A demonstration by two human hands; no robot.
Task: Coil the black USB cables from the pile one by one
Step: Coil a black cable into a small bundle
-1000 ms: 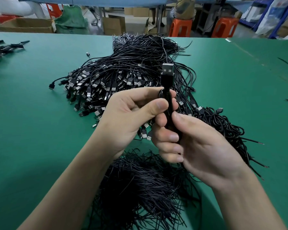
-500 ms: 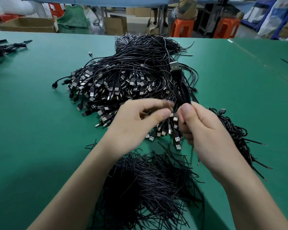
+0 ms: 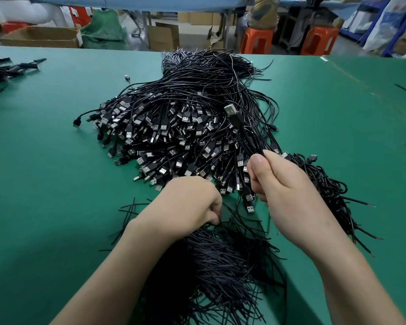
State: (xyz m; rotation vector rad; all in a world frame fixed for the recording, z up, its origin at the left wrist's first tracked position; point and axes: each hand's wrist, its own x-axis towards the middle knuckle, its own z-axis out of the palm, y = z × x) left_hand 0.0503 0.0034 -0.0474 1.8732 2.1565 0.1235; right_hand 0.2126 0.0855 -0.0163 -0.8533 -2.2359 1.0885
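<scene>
Head view: right hand [image 3: 288, 184], grip clenched on coiled black cable [image 3: 250, 141]; left hand [image 3: 188, 205] curled among thin strands [image 3: 216, 261], grip unclear.

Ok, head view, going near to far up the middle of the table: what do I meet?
Bundle of thin black strands → left hand → USB plug ends of the cable pile → the pile's bare cable tails → table's far edge → orange stool.
</scene>
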